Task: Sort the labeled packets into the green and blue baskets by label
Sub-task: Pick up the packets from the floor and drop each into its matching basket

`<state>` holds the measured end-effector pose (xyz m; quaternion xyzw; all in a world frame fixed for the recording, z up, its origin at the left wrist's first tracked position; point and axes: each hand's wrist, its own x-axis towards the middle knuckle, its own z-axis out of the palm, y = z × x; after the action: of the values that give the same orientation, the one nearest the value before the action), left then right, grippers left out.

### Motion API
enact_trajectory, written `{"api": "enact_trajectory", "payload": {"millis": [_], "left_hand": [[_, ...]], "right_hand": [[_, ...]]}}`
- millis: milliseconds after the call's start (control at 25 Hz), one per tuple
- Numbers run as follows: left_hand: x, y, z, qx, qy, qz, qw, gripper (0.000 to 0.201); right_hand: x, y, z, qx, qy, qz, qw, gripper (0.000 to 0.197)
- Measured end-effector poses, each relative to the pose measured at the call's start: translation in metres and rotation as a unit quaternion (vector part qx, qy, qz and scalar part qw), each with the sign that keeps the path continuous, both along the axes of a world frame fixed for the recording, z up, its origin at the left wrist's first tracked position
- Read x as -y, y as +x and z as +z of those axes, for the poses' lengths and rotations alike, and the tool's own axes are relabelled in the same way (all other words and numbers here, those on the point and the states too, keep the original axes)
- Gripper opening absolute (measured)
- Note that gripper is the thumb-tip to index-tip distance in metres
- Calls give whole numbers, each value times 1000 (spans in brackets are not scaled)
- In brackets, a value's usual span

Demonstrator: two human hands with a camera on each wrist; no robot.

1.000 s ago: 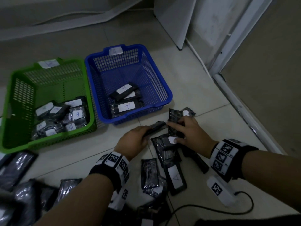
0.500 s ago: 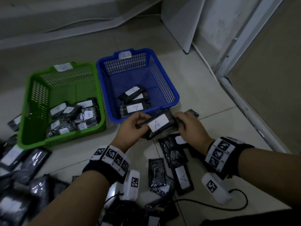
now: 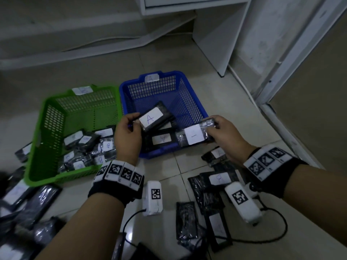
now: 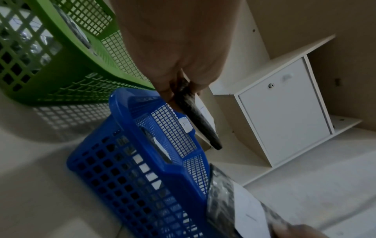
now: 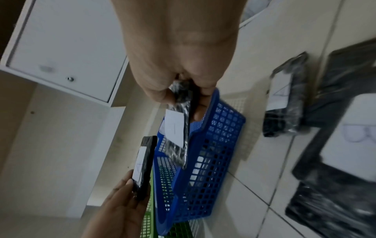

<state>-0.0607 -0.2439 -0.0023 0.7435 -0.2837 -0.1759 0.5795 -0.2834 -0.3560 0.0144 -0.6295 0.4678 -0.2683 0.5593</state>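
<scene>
My left hand (image 3: 129, 128) pinches a black packet labelled A (image 3: 152, 118) above the blue basket (image 3: 189, 102), which holds a few A packets. The same packet (image 4: 197, 116) shows edge-on in the left wrist view. My right hand (image 3: 223, 132) grips a second black packet (image 3: 194, 136) over the blue basket's front right rim; its white label shows one short line. In the right wrist view this packet (image 5: 177, 128) hangs from my fingers. The green basket (image 3: 52, 128) at the left holds several B packets (image 3: 107, 146).
Loose black packets (image 3: 218, 178) lie on the tiled floor under my right forearm, and more lie at the lower left (image 3: 22, 199). Two white tagged boxes (image 3: 154, 197) with cables sit between my arms. A white cabinet (image 3: 212, 30) stands behind the baskets.
Both hands have risen from the floor pile to the blue basket. They shared the A packet; now my left hand holds it alone and my right hand holds a second packet.
</scene>
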Motion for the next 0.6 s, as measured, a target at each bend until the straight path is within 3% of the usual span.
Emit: {"api": "enact_trajectory", "payload": {"millis": [120, 240, 320, 480, 520, 600], "left_hand": [[7, 16, -8, -18, 19, 0, 1000, 27], [12, 28, -14, 25, 47, 7, 999, 29], [16, 35, -18, 44, 62, 5, 997, 28], [25, 39, -22, 110, 100, -61, 987, 27], [25, 36, -23, 132, 117, -81, 981, 28], [26, 31, -24, 167, 131, -109, 971, 28]], "right_hand": [[9, 47, -6, -69, -29, 46, 996, 13], [16, 83, -17, -83, 6, 40, 996, 8], [23, 95, -28, -130, 8, 87, 988, 11], [25, 102, -31, -303, -76, 223, 924, 31], [24, 99, -29, -308, -96, 222, 920, 32], [20, 86, -26, -266, -117, 170, 941, 28]]}}
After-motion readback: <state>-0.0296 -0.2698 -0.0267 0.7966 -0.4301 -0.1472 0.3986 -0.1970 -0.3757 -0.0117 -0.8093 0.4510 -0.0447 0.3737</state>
